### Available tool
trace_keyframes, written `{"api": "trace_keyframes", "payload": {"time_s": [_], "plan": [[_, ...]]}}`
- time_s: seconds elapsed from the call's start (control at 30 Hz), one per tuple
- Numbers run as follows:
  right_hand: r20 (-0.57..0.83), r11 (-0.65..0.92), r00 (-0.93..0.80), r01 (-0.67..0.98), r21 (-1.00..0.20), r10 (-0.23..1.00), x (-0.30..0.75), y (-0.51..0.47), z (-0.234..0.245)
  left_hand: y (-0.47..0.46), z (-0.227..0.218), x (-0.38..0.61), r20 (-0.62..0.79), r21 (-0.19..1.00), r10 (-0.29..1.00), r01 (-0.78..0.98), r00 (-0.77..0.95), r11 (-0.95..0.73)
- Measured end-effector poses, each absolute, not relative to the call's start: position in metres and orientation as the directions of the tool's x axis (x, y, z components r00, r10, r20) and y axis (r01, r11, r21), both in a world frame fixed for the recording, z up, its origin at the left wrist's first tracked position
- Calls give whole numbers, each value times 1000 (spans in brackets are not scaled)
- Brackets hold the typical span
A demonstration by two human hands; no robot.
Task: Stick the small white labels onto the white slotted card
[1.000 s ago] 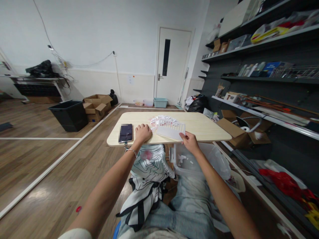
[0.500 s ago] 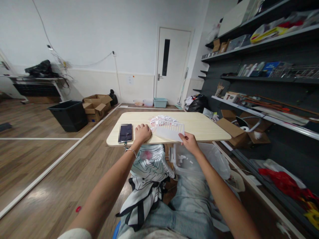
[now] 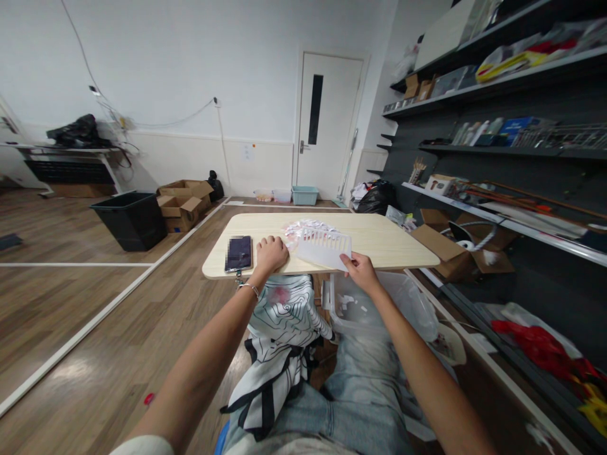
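Observation:
My right hand [image 3: 359, 268] pinches the lower right corner of a white slotted sheet [image 3: 318, 254], thumb on its near face. A row of narrow openings runs along the sheet's upper edge. Behind it, a pile of small white and reddish pieces [image 3: 310, 226] lies on the pale wooden table [image 3: 379, 243]; they are too small to identify. Left of the sheet, my left hand [image 3: 272, 254] rests at the table's near side with curled fingers. Its fingertips are hidden, so anything in them cannot be made out. A dark-screened phone [image 3: 241, 253] lies just left of that hand.
Under the table's near edge, a clear plastic bin [image 3: 384, 309] contains several white scraps. Patterned cloth [image 3: 284, 316] hangs over my lap. A black bin [image 3: 130, 221] and cardboard boxes [image 3: 183, 199] stand on the left; loaded shelves [image 3: 512, 151] line the right wall.
The slotted sheet has shifted very slightly in my right hand, its slots tilting a little. My left hand stays in nearly the same place.

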State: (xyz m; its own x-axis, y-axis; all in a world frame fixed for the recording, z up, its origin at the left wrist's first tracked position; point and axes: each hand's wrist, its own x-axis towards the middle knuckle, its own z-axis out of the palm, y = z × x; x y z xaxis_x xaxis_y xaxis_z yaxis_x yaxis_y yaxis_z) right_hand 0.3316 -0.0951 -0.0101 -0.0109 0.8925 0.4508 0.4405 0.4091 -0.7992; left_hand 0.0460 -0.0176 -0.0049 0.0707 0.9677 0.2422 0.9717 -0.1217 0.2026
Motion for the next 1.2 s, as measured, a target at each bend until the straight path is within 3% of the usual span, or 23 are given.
{"api": "trace_keyframes", "payload": {"time_s": [0.87, 1.2], "plan": [[413, 373, 8, 413, -831, 911, 330, -99, -8, -19, -4, 46, 241, 200, 968, 972, 72, -122], [462, 412, -25, 497, -764, 887, 331, -101, -9, -18, -6, 47, 240, 203, 968, 972, 69, -120]]}}
